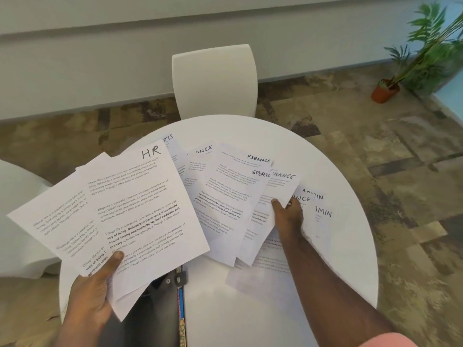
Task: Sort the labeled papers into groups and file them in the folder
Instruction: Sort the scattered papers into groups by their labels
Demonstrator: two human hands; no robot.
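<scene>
My left hand [94,291] grips a fanned stack of white sheets [120,211] at their lower edge, thumb on top; the top sheet is marked HR. Loose labeled papers lie spread over the round white table [345,246]: FINANCE sheets [258,160], a SPORTS sheet [233,196] and ADMIN sheets [323,214] at the right. My right hand [288,216] pinches a FINANCE sheet [280,189] near its lower part, among the spread. A dark folder [160,304] with a coloured spine lies under the held stack, mostly hidden.
A white chair [215,78] stands behind the table. Part of another white chair [17,221] is at the left. A potted plant [411,66] stands on the patterned floor at the far right. A grey wall runs along the back.
</scene>
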